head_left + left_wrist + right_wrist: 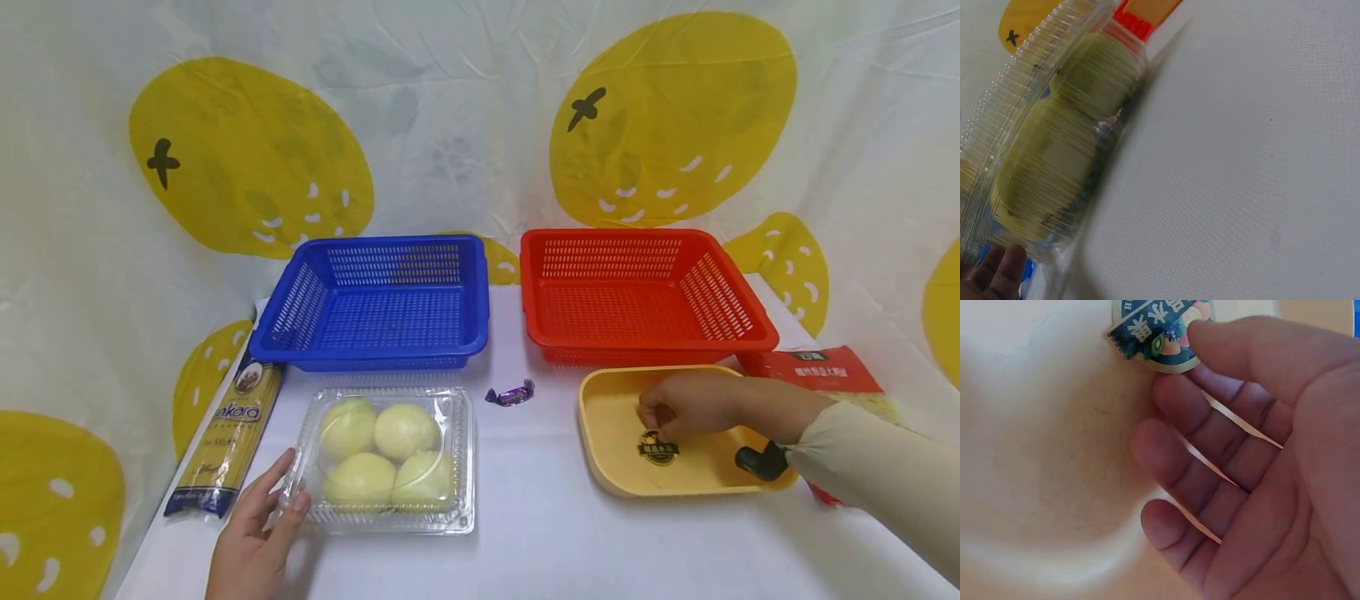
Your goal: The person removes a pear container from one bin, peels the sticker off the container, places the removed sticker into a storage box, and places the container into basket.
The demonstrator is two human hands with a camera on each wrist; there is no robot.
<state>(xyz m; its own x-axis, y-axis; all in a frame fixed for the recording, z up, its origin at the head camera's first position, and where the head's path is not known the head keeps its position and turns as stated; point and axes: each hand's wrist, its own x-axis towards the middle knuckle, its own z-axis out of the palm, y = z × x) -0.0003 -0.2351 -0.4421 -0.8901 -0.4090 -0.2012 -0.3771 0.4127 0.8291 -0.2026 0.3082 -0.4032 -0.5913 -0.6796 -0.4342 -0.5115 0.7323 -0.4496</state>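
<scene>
In the head view my right hand [693, 408] reaches into a yellow tray [615, 471]. Its thumb and index finger pinch the edge of a dark oval fruit label [658, 448], with the other fingers loosely bent in the right wrist view. The label [1163, 337] shows printed fruit and white characters. At the left, my left hand [255, 533] touches the left side of a clear plastic clamshell box [461, 467], its fingers fairly straight. Several round, pale yellow-green fruits [405, 432] sit inside. Fingertips [1010, 269] show by the box's edge in the left wrist view.
A blue basket [375, 362] and a red basket [652, 354] stand at the back. A purple-wrapped candy [511, 393] lies between box and tray. A pack of spaghetti [228, 437] is at far left; a red packet [817, 371] lies behind the right forearm.
</scene>
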